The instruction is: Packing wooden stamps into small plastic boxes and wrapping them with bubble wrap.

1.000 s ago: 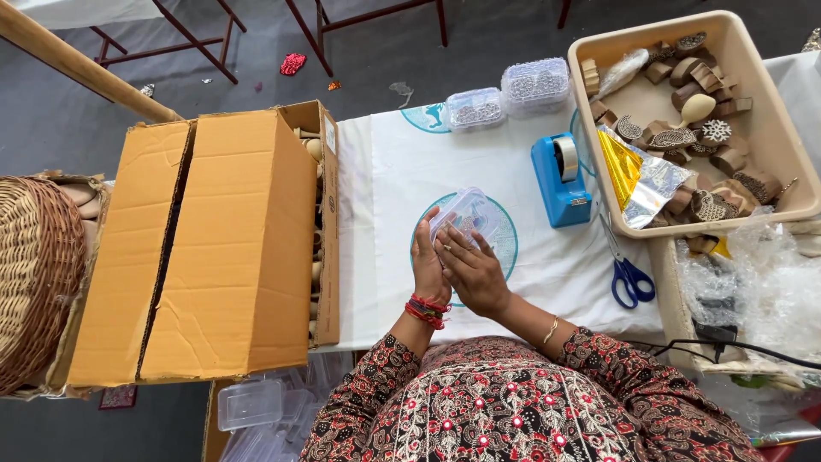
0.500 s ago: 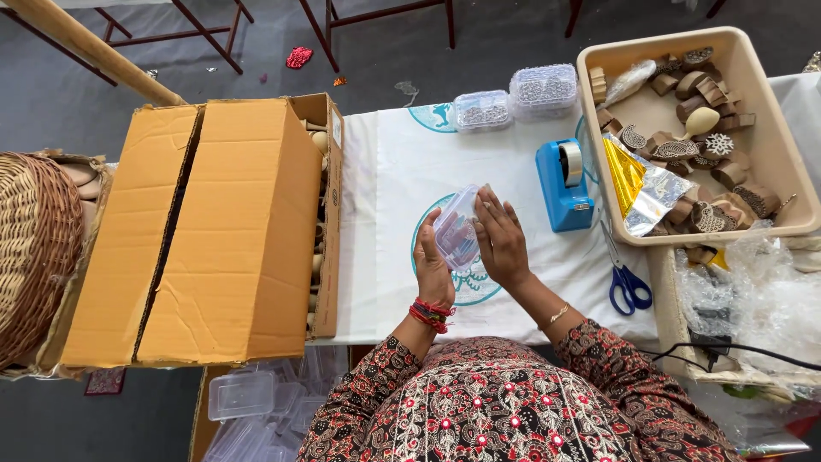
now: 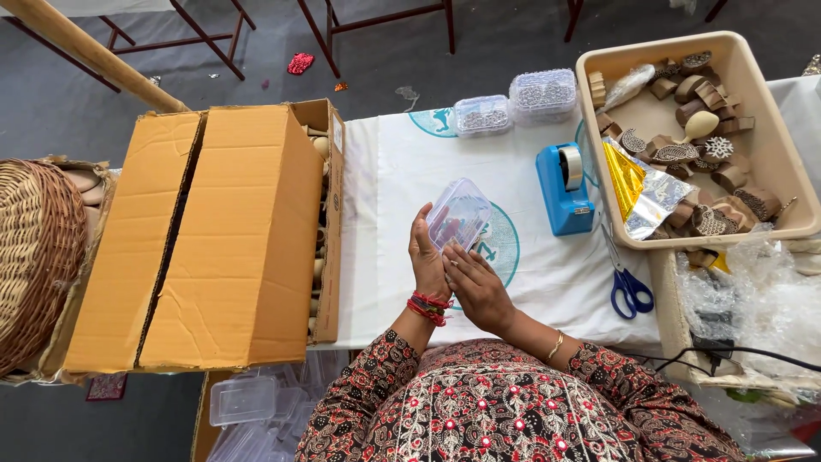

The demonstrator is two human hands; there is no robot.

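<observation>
**Clear plastic box held between our two hands above the white cloth**

Clear plastic box [image 3: 459,216], small and lidded, sits tilted between our hands, lifted off the white tablecloth [image 3: 385,257] and hanging over its round teal print. We can make out small red and dark pieces inside, too blurred to name. Our left hand [image 3: 425,257] stands upright along the box's left side, fingers pressed together and flat against its wall. Our right hand [image 3: 475,287] comes in from below and to the right, fingers loosely spread, their tips at the box's lower edge; whether they grip the lid or only steady it, we cannot tell.

Around us lie a large cardboard carton [image 3: 205,235] to the left with a wicker basket [image 3: 34,257] beyond it, two more clear boxes [image 3: 513,104] at the far edge of the cloth, a blue tape dispenser [image 3: 564,188], blue-handled scissors [image 3: 629,287], and a beige tub [image 3: 770,145] of carved wooden blocks with a gold foil bag [image 3: 637,184] against its rim.

As we judge it, the hold is a light one: the box is smooth, tilted, and pressed rather than wrapped. If the palms ease apart it could slide down onto the cloth, and if the lid is not snapped shut, the tilt could let the small pieces spill and scatter toward the table edge or into our lap. Squeezing too hard could as easily flex the thin walls and pop the lid.
</observation>
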